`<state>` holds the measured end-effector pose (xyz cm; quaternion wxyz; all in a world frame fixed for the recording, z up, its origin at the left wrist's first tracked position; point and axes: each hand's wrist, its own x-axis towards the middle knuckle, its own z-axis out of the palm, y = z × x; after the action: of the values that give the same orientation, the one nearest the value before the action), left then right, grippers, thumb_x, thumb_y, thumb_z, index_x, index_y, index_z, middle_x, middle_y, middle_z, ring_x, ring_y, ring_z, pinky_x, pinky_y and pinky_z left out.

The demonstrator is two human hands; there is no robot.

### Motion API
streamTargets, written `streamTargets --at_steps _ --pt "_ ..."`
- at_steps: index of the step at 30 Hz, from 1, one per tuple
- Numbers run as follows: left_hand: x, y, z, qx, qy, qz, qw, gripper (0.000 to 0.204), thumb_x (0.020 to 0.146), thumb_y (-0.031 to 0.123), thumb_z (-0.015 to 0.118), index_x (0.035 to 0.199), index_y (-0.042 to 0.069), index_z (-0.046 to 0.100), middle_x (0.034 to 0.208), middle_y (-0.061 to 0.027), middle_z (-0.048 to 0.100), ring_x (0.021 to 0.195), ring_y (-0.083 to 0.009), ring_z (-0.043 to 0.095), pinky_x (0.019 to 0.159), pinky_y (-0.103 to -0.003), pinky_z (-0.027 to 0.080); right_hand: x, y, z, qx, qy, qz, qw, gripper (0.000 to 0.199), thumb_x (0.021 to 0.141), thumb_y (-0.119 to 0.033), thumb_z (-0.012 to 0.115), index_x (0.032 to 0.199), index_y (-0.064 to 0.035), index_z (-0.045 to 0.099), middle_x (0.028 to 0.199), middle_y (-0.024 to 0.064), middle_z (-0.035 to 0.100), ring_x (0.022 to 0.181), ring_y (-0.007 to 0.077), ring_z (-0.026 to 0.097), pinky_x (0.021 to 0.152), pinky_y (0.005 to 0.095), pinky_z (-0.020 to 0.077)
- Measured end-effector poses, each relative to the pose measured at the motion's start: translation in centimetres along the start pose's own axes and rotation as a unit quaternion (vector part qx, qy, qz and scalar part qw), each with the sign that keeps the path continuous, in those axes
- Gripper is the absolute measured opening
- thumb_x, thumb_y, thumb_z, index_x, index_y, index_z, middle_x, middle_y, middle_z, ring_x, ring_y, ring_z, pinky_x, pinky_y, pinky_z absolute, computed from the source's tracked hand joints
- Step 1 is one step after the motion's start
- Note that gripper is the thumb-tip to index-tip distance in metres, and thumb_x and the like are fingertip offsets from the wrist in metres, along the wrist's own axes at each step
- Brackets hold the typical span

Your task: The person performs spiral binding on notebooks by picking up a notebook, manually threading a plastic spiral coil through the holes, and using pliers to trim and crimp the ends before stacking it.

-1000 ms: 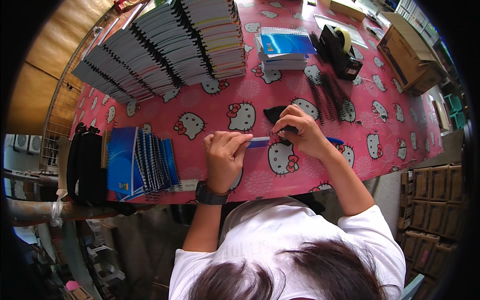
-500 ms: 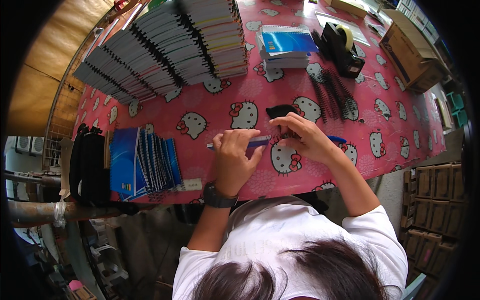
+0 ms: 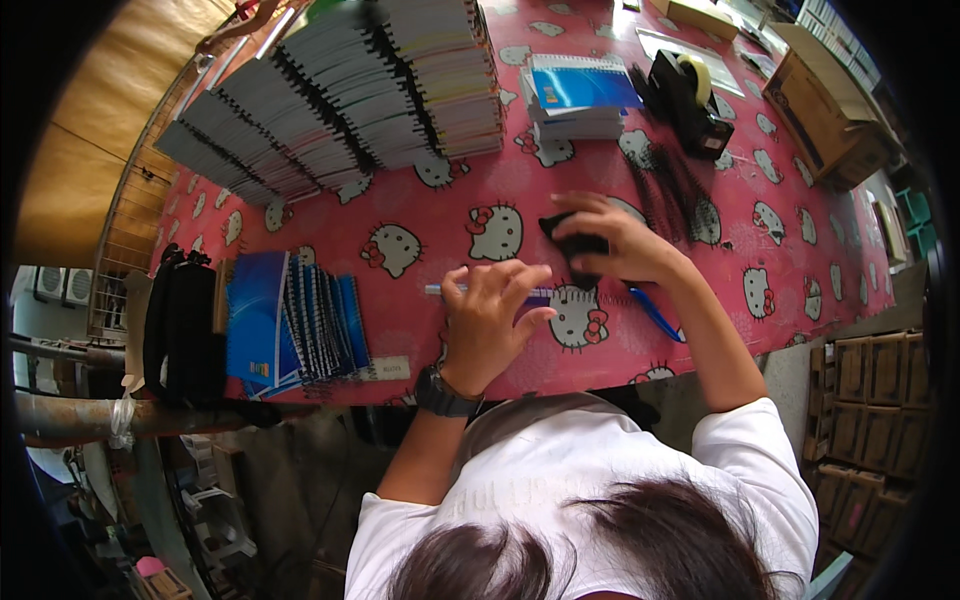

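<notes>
My left hand (image 3: 497, 320) holds a thin notebook (image 3: 541, 297) nearly edge-on at the table's near side, fingers above it and thumb below. A spiral coil (image 3: 606, 297) runs out to the right from the notebook's edge. My right hand (image 3: 630, 243), blurred by motion, reaches over a black object (image 3: 580, 246) whose kind I cannot make out. Its fingers curve over that object; whether they grip it is unclear. Below the right wrist lies a curved blue piece (image 3: 657, 316) like a tool handle.
Blue spiral notebooks (image 3: 258, 320) lie fanned at the left beside a black bag (image 3: 185, 330). Tall stacks of bound books (image 3: 340, 100) stand at the back left. Further right are a blue-covered pile (image 3: 585, 90), a tape dispenser (image 3: 690, 105), loose black coils (image 3: 672, 195) and a cardboard box (image 3: 825, 110).
My right hand has left the coil and moved up over the black object, which has shifted slightly. The blue piece has swung nearer to me. My left hand's fingers have spread on the notebook.
</notes>
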<state>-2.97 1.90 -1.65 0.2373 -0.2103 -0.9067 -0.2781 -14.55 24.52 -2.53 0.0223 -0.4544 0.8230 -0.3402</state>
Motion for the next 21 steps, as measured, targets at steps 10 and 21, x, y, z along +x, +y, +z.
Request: streamTargets --at_steps 10,21 --pt "-0.7 -1.1 0.1 0.014 -0.036 -0.011 0.999 0.027 0.085 0.041 0.063 0.1 0.018 0.066 0.097 0.0024 0.064 0.095 -0.0158 0.058 0.095 -0.044 0.028 0.6 -0.8 2.7 -0.114 -0.027 0.072 0.99 0.078 0.056 -0.04 0.085 0.124 -0.0143 0.056 0.139 0.0222 0.04 0.122 0.0433 0.041 0.101 0.0504 0.0375" --pt "0.3 -0.5 -0.4 0.005 0.01 -0.014 1.0 0.023 0.077 0.036 0.073 0.093 0.019 0.068 0.095 0.0047 0.065 0.092 -0.0154 0.059 0.098 -0.048 0.025 -2.1 -1.2 1.4 0.372 0.066 0.158 0.912 0.049 0.082 -0.039 0.072 0.111 0.0002 0.064 0.11 0.0081 0.06 0.094 0.0151 0.055 0.081 0.0277 0.0444"
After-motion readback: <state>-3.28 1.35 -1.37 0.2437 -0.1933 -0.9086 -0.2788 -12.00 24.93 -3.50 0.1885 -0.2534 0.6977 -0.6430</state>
